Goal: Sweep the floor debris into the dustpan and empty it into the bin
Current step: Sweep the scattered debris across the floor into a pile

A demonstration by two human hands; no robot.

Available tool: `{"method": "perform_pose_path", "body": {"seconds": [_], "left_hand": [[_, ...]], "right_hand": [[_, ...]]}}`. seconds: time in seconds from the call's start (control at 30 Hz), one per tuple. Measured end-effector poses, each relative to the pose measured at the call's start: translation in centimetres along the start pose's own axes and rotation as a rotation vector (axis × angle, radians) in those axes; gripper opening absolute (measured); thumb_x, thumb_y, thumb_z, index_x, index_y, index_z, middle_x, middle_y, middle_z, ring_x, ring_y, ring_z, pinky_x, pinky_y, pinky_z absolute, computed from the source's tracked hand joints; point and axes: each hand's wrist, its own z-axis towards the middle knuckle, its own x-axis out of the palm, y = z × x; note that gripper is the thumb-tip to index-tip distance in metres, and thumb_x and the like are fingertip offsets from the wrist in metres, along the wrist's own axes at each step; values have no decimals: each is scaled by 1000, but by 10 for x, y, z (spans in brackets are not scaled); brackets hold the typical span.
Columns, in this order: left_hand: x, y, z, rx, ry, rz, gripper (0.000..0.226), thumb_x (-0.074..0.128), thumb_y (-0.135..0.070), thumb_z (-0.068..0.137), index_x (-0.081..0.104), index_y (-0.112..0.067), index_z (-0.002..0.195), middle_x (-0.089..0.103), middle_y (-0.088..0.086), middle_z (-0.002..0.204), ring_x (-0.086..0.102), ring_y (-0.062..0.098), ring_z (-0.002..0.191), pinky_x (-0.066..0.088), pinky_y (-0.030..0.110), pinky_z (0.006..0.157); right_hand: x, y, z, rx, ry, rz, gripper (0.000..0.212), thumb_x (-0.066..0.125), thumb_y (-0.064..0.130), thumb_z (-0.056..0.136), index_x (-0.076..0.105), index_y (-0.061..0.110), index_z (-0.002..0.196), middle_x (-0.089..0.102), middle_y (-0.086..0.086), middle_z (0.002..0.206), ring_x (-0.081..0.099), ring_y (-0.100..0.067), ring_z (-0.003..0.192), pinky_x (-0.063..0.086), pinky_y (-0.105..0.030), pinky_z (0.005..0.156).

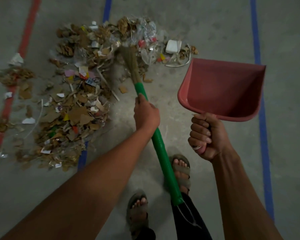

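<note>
A wide pile of debris (80, 94), cardboard scraps, paper, plastic wrap and a white foam piece, spreads over the concrete floor on the left and upper middle. My left hand (145, 113) grips the green handle of a broom (160, 144); its straw bristles (129, 61) reach into the far part of the pile. My right hand (204, 135) grips the handle of a pink dustpan (223, 90), held up off the floor on the right, its inside bare. No bin is in view.
A red floor line (27, 32) runs along the left, and blue lines (257, 66) run through the middle and right. My two sandalled feet (181, 170) stand at the bottom centre, next to the broom's handle end. Bare concrete (206, 28) lies beyond the dustpan.
</note>
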Motion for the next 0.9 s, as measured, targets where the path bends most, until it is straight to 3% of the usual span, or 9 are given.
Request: {"method": "perform_pose_path", "body": {"seconds": [0.3, 0.5, 0.6, 0.73, 0.83, 0.9], "left_hand": [[84, -61, 55, 180, 58, 186, 65, 44, -22, 105, 19, -15, 164, 14, -1, 172, 55, 31, 131, 50, 42, 100], [175, -116, 88, 326, 174, 291, 71, 51, -11, 102, 16, -10, 164, 6, 6, 173, 56, 34, 127, 50, 39, 93], [217, -136, 113, 396, 275, 335, 69, 48, -7, 100, 20, -12, 163, 14, 8, 171, 54, 34, 131, 48, 40, 99], [262, -142, 155, 341, 429, 401, 66, 51, -14, 96, 28, -13, 157, 40, 10, 158, 55, 36, 126, 49, 44, 98], [271, -129, 170, 177, 400, 389, 59, 57, -23, 98, 38, -8, 151, 51, 12, 146, 58, 34, 124, 49, 41, 95], [267, -116, 171, 123, 329, 373, 61, 56, -18, 98, 34, -6, 154, 43, 12, 153, 56, 35, 126, 48, 43, 99]], "right_hand": [[-27, 63, 27, -81, -34, 91, 41, 43, 18, 96, 34, 23, 56, 23, 9, 39, 11, -6, 30, 10, -19, 34], [-51, 127, 56, -135, -25, 153, 42, 44, 19, 97, 33, 24, 56, 22, 10, 39, 10, -7, 31, 11, -19, 33], [-62, 160, 77, -158, -9, 151, 42, 44, 19, 97, 32, 24, 57, 22, 9, 39, 12, -7, 30, 12, -19, 33], [-75, 190, 97, -152, -38, 90, 42, 44, 19, 97, 32, 24, 57, 20, 10, 41, 12, -6, 31, 10, -18, 35], [-83, 197, 107, -136, -33, 74, 41, 44, 19, 96, 33, 24, 57, 17, 10, 42, 11, -6, 31, 9, -20, 36], [-83, 195, 113, -117, -29, 77, 40, 45, 19, 95, 32, 24, 58, 19, 10, 41, 12, -7, 31, 9, -20, 36]]}}
